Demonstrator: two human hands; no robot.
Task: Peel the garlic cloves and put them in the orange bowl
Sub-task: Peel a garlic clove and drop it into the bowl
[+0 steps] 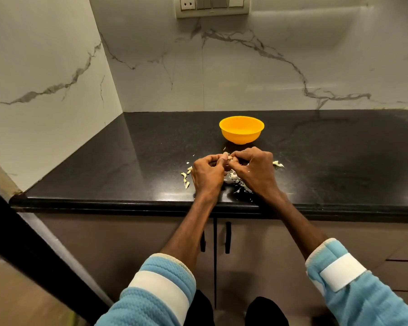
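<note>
An orange bowl (pixel 241 129) stands on the black countertop (pixel 132 158), just beyond my hands. My left hand (pixel 207 172) and my right hand (pixel 252 169) meet over the counter, fingers curled, and both pinch one small garlic clove (pixel 230 158) between their fingertips. Most of the clove is hidden by the fingers. Pale garlic skins (pixel 236 178) lie scattered under and around the hands. The inside of the bowl shows nothing I can make out.
More skin scraps lie left of my left hand (pixel 186 178) and right of my right hand (pixel 278 164). Marble walls close the counter at the back and left. The counter's front edge (pixel 127 204) runs below my wrists, with cabinet doors beneath.
</note>
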